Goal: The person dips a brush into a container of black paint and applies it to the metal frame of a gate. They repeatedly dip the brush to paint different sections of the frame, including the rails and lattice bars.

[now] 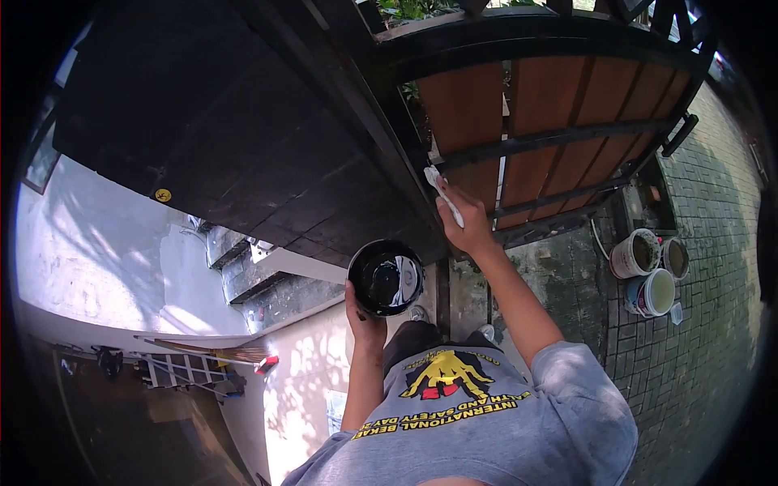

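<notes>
The fingers of the right hand (463,223) are closed around a white-handled brush (444,193), whose tip is laid against the black edge bar of the gate (551,139); the left hand (365,317) is wrapped from below around a round can of black paint (386,277), held just beside the gate. The frame bars seem already coated black, while the brown panels (466,105) are bare. Open room is found on the paved ground (697,356) to the right, past three buckets (648,271) standing near the gate foot
</notes>
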{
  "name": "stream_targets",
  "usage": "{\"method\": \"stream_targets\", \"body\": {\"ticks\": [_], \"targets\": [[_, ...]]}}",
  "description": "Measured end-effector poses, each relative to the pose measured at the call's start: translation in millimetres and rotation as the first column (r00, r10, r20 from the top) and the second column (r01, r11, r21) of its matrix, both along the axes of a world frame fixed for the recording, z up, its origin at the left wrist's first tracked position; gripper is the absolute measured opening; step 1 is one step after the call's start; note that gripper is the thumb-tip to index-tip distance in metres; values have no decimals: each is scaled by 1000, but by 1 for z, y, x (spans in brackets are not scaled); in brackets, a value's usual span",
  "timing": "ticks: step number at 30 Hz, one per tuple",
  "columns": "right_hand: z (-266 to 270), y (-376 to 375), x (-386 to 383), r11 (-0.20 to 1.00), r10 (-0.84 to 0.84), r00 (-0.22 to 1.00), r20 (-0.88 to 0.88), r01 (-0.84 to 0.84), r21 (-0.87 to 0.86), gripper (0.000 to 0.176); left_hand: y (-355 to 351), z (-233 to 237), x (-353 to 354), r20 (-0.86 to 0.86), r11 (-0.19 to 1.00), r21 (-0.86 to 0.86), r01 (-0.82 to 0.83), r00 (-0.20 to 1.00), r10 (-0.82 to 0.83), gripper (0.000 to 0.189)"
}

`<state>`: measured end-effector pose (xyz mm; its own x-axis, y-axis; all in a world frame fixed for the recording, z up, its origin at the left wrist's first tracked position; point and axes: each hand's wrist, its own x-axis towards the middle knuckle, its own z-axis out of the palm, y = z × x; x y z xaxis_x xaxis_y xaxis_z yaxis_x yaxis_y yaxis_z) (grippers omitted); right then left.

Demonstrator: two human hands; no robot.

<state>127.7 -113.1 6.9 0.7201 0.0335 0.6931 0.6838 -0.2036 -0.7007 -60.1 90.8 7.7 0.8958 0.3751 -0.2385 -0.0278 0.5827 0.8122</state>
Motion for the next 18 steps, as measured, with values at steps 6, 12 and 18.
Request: {"method": "stream_targets", "body": {"ticks": [6,12,18], "targets": [[61,-2,-12,997,71,996,58,-72,17,36,7,-1,3,-5,1000,-27,-13,1000,13,58],[103,-13,-5,993,12,990,139,-28,116,28,16,-1,13,22,999,-44,6,1000,-5,58],[62,-34,1,898,203,951,-234,-85,431,30,12,-3,9,27,1000,4,-29,999,29,62]]}}
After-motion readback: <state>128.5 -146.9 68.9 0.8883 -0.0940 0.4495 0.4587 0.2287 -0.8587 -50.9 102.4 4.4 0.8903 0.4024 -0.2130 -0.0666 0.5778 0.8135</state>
